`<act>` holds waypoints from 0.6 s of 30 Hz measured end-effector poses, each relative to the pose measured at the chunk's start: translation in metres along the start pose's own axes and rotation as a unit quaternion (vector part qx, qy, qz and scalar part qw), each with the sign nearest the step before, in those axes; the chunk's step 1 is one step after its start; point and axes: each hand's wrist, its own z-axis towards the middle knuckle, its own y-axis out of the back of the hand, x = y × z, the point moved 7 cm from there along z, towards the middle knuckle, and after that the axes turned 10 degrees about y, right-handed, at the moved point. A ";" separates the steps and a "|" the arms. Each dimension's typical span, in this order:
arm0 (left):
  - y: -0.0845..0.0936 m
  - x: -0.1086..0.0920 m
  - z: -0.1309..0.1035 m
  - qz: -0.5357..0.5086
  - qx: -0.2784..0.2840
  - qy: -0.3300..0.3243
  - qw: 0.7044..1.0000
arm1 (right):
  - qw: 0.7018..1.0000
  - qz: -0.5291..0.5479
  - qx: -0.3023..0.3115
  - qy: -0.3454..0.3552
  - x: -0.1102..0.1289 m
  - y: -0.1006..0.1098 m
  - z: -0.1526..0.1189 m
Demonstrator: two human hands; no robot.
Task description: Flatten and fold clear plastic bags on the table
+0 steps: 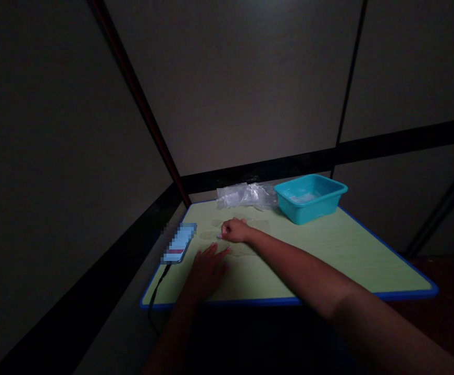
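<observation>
A thin, see-through sheet that looks like a disposable plastic glove [256, 232] lies flat on the table, with finger-like shapes pointing left. My right hand [235, 230] rests over its middle, fingers curled and pressed together. Whether a bit of the plastic is pinched in them is hidden. Closer to me, my left hand [210, 266] lies low with its fingers stretched out and apart. Its fingertips touch the table or the near edge of the clear plastic; I cannot tell which.
A phone [180, 244] with a lit screen lies at the left edge, a black cable [154, 297] hanging from it. Crumpled clear plastic packaging [246, 196] lies at the back beside a turquoise basin [309, 200] holding something whitish. The pale table [352, 250] has a blue rim; walls stand behind and left.
</observation>
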 end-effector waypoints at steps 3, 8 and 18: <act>0.002 -0.002 0.000 0.004 0.004 0.004 1.000 | 1.000 0.019 -0.008 0.012 -0.003 -0.001 -0.003; 0.005 -0.007 -0.003 0.016 0.014 0.001 1.000 | 0.999 0.031 0.018 0.032 -0.002 -0.005 -0.005; 0.010 -0.007 -0.003 0.008 -0.010 -0.006 1.000 | 0.999 0.031 -0.036 0.018 -0.003 -0.003 -0.006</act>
